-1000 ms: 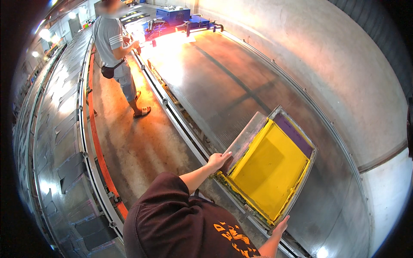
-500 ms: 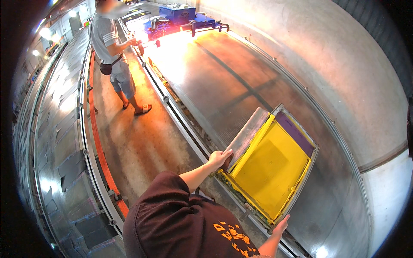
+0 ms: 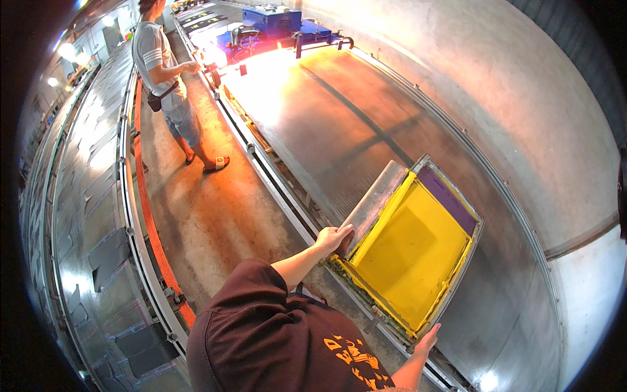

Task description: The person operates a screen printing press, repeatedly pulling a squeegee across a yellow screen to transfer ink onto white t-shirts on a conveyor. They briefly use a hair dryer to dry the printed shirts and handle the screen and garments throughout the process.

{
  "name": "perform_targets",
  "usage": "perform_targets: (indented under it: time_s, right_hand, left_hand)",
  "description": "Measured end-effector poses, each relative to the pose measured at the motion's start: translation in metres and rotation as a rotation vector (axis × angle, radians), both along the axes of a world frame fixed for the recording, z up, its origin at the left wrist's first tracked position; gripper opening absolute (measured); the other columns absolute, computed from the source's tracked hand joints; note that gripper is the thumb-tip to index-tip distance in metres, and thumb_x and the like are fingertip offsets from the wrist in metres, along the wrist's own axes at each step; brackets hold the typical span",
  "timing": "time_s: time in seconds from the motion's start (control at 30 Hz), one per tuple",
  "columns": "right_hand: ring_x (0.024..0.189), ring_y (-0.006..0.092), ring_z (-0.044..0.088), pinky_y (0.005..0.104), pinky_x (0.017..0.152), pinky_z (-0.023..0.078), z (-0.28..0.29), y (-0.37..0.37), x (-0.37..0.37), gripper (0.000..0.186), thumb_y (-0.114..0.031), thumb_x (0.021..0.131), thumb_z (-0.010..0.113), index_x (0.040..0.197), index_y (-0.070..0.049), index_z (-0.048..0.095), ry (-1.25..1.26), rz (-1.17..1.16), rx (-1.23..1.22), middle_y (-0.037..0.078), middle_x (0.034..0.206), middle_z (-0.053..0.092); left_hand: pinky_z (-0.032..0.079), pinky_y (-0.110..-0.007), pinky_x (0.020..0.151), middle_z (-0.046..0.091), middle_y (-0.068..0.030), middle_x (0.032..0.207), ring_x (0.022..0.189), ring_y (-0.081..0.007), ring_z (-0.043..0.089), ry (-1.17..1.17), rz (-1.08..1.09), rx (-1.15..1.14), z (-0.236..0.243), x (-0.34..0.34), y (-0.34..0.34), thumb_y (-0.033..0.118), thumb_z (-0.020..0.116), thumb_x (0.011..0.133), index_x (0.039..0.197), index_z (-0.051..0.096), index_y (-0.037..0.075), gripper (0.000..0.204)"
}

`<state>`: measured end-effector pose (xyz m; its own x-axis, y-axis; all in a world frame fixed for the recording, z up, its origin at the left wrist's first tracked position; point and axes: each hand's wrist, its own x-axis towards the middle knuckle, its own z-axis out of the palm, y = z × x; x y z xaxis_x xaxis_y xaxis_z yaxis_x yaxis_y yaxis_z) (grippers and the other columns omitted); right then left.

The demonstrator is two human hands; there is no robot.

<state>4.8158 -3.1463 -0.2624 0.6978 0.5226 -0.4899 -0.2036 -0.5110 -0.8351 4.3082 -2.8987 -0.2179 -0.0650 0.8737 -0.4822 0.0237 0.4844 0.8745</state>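
A screen-printing frame (image 3: 471,251), its mesh coated with yellow ink (image 3: 405,255) and showing a purple strip (image 3: 448,199) at the far end, is in front of me at the table's near edge. Along its left side lies a squeegee (image 3: 375,206) with a long grey-brown handle bar. My left hand (image 3: 334,239) is closed round the near end of that bar, the thumb on top. At the frame's near corner my right hand (image 3: 426,341) grips the edge from outside; some of its fingers are hidden.
The long printing table (image 3: 353,124) has metal rails along both sides. A blue machine (image 3: 271,23) with a glowing heater stands over its far end. Another person (image 3: 160,72) is in the aisle at left. Beyond an orange strip (image 3: 149,215) runs a second table (image 3: 98,196) with dark pieces.
My hands and the frame have hardly moved. The other person has shifted slightly left, the head now turned more toward the machine side.
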Motion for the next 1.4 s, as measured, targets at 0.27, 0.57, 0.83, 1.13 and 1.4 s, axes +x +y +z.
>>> perform_targets:
  time_s: [0.27,0.57,0.83,1.13,1.4]
  right_hand:
    - [0.153,0.0341,0.025,0.0545,0.123,0.018,0.004,0.003,-0.002,0.124,-0.083,0.083,0.06,0.157,0.009,0.026,-0.036,-0.044,-0.088,0.019,0.167,0.026]
    - [0.151,0.0354,0.03,0.0541,0.123,0.021,0.005,-0.001,-0.007,0.118,-0.082,0.085,0.059,0.157,0.007,0.031,-0.043,-0.186,-0.121,0.02,0.165,0.031]
    - [0.087,0.0165,0.051,0.0385,0.084,0.048,0.202,0.048,-0.055,0.075,-0.067,0.099,0.055,0.123,0.003,0.061,-0.106,-0.414,0.886,0.005,0.095,0.054]
    - [0.079,0.0251,0.058,0.0367,0.065,0.056,0.486,-0.027,-0.235,0.031,-0.031,0.102,0.056,0.099,-0.001,0.058,-0.381,0.463,2.347,0.009,0.087,0.052]
    - [0.052,0.0099,0.053,0.0187,0.054,0.041,0.519,-0.028,-0.282,0.037,-0.009,0.101,0.052,0.065,-0.016,0.055,0.03,0.322,2.253,-0.004,0.057,0.057]
  left_hand:
    - [0.05,-0.032,0.063,0.072,-0.0057,0.082,0.07,-0.0142,0.065,0.008,-0.017,0.001,0.004,-0.001,0.0,0.065,0.068,0.092,0.106,0.079,0.002,0.066]
    - [0.05,-0.032,0.065,0.07,-0.0032,0.081,0.07,-0.0122,0.062,0.0,-0.015,-0.014,0.007,-0.003,-0.005,0.064,0.07,0.091,0.106,0.078,0.0,0.067]
    - [0.044,-0.03,0.056,0.059,0.0027,0.066,0.062,-0.0086,0.052,0.006,0.026,0.061,-0.011,0.009,0.003,0.056,0.071,0.095,0.075,0.072,0.003,0.056]
    - [0.043,-0.028,0.054,0.062,0.0027,0.069,0.058,-0.0097,0.054,-0.22,0.066,0.07,-0.022,0.013,0.007,0.053,0.071,0.095,0.077,0.069,0.008,0.049]
    - [0.046,-0.031,0.051,0.064,-0.0014,0.068,0.054,-0.0154,0.057,-0.257,0.119,0.049,-0.018,0.014,0.004,0.052,0.07,0.097,0.087,0.072,0.007,0.046]
